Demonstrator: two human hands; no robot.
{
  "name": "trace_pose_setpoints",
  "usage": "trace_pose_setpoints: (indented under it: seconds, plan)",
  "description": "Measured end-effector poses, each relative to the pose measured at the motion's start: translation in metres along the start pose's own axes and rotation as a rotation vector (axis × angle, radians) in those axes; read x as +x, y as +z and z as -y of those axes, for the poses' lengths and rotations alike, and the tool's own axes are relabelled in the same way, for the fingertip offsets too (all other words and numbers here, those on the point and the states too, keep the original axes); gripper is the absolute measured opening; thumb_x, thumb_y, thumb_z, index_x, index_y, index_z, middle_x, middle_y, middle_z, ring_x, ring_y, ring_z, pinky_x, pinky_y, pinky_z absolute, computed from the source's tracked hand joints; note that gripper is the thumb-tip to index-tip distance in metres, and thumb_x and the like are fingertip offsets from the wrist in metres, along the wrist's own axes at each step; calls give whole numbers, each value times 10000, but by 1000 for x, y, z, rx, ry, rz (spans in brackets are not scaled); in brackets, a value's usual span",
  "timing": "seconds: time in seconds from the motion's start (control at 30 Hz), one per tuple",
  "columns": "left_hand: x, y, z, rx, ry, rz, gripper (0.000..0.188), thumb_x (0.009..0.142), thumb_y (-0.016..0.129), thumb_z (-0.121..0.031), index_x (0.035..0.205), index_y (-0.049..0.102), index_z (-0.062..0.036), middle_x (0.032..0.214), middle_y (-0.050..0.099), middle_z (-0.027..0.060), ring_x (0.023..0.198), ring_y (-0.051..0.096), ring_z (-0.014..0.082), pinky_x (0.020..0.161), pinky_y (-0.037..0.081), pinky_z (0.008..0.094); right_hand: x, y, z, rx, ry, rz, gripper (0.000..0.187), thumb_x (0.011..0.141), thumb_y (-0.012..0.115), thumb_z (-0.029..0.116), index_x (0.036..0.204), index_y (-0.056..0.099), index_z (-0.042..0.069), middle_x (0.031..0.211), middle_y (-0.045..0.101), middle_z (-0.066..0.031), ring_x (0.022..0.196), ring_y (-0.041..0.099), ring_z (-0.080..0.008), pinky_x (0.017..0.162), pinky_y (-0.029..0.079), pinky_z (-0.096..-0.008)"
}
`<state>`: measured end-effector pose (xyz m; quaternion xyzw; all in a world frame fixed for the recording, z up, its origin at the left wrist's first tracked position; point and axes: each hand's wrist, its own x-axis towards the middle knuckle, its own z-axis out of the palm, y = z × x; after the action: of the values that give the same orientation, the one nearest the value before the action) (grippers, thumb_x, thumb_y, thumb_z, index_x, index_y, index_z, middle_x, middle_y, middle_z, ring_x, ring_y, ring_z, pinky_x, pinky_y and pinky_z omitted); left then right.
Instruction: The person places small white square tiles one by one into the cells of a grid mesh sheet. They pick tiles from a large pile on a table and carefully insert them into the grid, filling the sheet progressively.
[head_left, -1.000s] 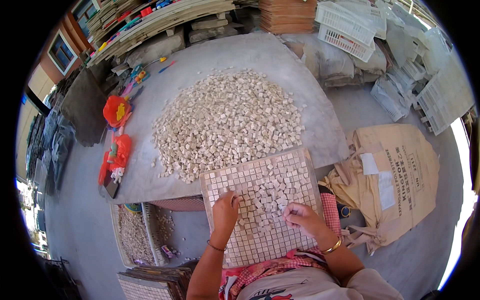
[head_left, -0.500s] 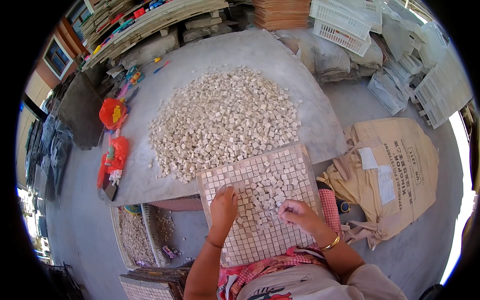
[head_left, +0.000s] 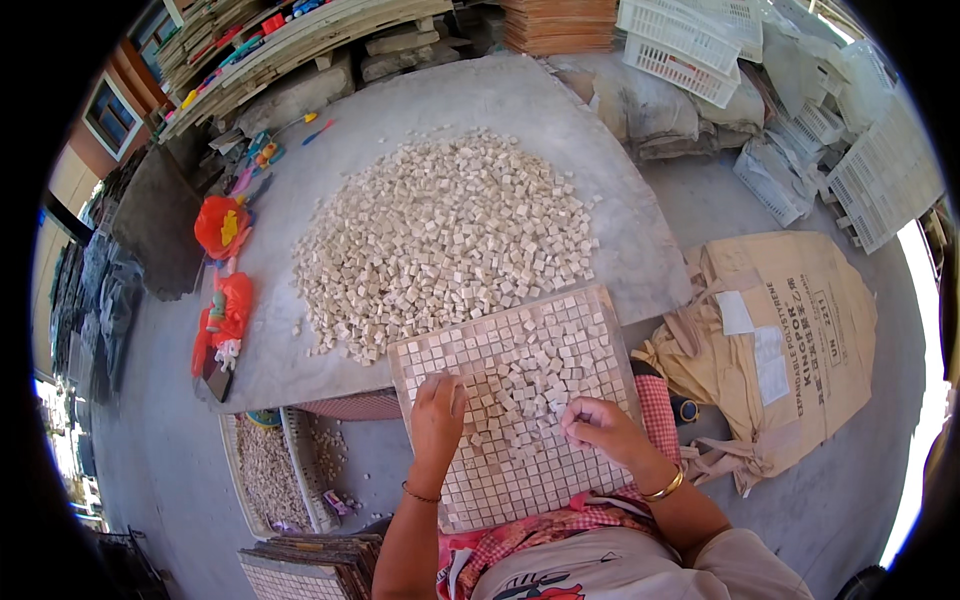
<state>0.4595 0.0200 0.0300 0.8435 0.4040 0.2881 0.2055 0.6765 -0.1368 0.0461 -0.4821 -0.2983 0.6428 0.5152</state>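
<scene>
A square grid tray [head_left: 466, 508] rests on my lap, its far edge against the table. Small pale stone tiles fill many of its cells, and a loose heap of tiles [head_left: 540, 375] lies over the middle and right. My left hand [head_left: 437, 415] is over the tray's left part, fingers bent down and close together at the cells. Their tips are mostly hidden, and so is anything between them. Right of the loose heap, my right hand [head_left: 605, 430] hovers with thumb and fingers pinched together. Whether a tile is in that pinch cannot be made out.
A large pile of stone tiles [head_left: 450, 240] covers the grey table [head_left: 630, 240]. Red toys [head_left: 222, 228] lie along its left edge. Below left stand a white crate [head_left: 297, 465] of tiles and stacked trays [head_left: 300, 570]. A tan sack [head_left: 800, 340] lies on the right.
My left hand has shifted slightly left, its fingers turned so that more of its back shows. My right hand has moved very little, staying pinched. The view has shifted slightly.
</scene>
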Motion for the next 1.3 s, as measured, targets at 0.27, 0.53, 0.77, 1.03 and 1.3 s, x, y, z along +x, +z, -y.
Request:
trace_pose_setpoints:
  seconds: [0.27, 0.53, 0.77, 1.03, 1.3]
  plan:
    - [-5, -3, 4, 28, 60, 65, 108, 789, 597, -20, 896, 598, -17, 865, 594, 123, 801, 580, 311, 689, 485, 388, 2, 5, 2, 37, 14, 29, 70, 864, 559, 53, 926, 555, 20, 812, 559, -19, 660, 492, -72, 567, 415, -205]
    - [-5, -6, -9, 81, 60, -9, 126, 749, 627, -11, 874, 620, -29, 878, 593, 107, 835, 574, 303, 704, 485, 384, 2, 8, 4, 24, -6, 16, 66, 862, 560, 51, 922, 554, 24, 799, 553, -23, 663, 486, -69, 561, 409, -206]
    - [-8, 1, 2, 76, 65, 54, 143, 733, 634, -9, 873, 618, -27, 864, 587, 110, 836, 567, 305, 719, 482, 381, 9, 18, 12, -64, 5, 40, 65, 866, 549, 69, 913, 560, 25, 796, 557, -12, 654, 488, -64, 563, 410, -200]
    - [-5, 1, -5, 133, 150, 10, 173, 719, 631, -24, 891, 607, -33, 863, 581, 105, 830, 552, 294, 724, 475, 374, 51, 46, 23, -300, -59, 30, 91, 857, 544, 81, 898, 579, 7, 772, 579, -23, 639, 508, -76, 576, 436, -229]
    - [-9, 7, -3, 93, 183, -28, 149, 701, 574, -9, 844, 588, -50, 841, 528, 90, 819, 513, 278, 729, 453, 357, 99, 62, 5, -1137, -510, -85, 119, 814, 589, 75, 901, 643, 15, 793, 603, -143, 730, 580, -288, 676, 468, -365]
